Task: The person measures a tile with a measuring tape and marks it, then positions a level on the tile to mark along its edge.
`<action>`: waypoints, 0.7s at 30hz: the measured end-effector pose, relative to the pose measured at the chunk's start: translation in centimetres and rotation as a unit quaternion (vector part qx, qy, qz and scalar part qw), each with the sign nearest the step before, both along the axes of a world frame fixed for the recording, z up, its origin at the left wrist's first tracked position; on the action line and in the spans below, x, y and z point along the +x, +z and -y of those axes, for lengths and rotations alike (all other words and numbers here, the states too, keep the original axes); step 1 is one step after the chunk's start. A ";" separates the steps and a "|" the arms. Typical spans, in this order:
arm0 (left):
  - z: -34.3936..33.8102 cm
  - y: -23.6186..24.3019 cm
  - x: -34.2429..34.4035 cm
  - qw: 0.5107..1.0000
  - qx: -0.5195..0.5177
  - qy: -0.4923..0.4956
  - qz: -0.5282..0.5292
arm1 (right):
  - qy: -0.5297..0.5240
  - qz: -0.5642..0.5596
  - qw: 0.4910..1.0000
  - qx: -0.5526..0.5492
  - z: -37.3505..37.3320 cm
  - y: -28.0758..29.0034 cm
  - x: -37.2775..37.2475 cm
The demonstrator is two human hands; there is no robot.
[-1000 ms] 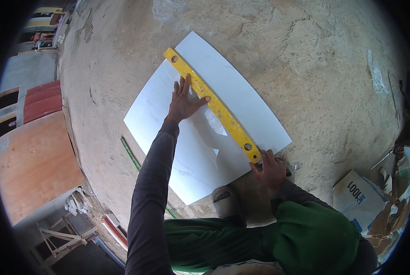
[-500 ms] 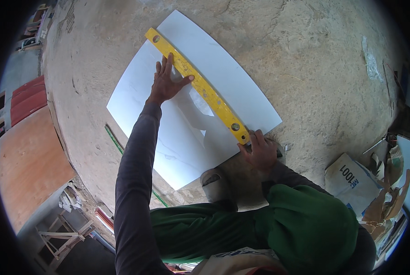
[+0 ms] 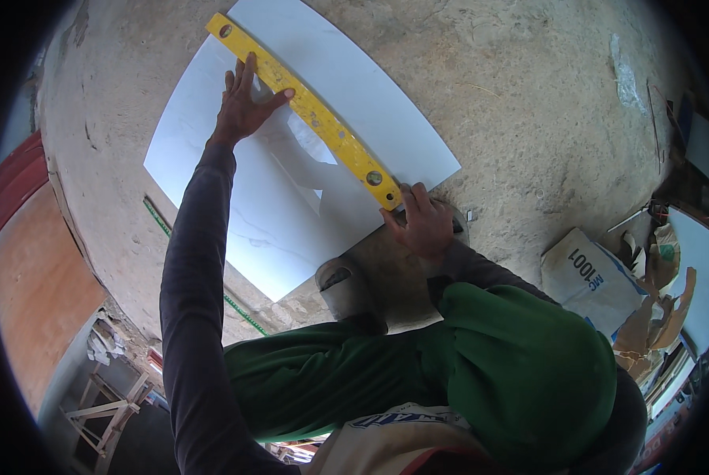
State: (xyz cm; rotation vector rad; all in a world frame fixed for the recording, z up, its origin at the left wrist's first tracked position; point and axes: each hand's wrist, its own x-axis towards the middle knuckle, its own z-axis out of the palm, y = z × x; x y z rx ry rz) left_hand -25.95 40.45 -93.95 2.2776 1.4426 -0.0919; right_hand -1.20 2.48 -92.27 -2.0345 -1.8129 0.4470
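Head view showed a yellow spirit level (image 3: 324, 130) lying slantwise across a glossy white slab (image 3: 374, 91), its upper-left end slightly past the slab's left edge and its lower-right end by the near edge. The slab lay flat on the rough concrete floor (image 3: 520, 119).

The left hand (image 3: 243, 109) was spread open rather than closed: its thumb tip and a forward fingertip touched the level along its upper half, and the palm was on the near-left side of the level, above the slab. The level therefore ran just beyond that palm, under the tips only.

The right hand (image 3: 421, 224) was at the level's lower-right end, thumb by the near corner and bent fingers beside the end. Whether it gripped the level or merely steadied it, I could not tell.

A green strip (image 3: 243, 314) lay left of the slab, partly hidden behind the left forearm. One shoe (image 3: 345, 297) stood just beside the slab's near edge.
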 end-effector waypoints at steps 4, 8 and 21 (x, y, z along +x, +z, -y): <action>-0.1 -0.5 -0.3 1.000 0.017 -0.006 0.018 | -0.004 -0.001 1.000 0.000 0.0 0.0 -0.1; -0.2 -0.8 -0.3 0.999 0.021 -0.006 0.027 | 0.001 -0.016 1.000 -0.002 0.0 0.1 0.1; -1.3 -2.1 -3.0 0.995 0.083 -0.041 0.045 | 0.008 -0.010 1.000 0.026 1.2 0.3 0.2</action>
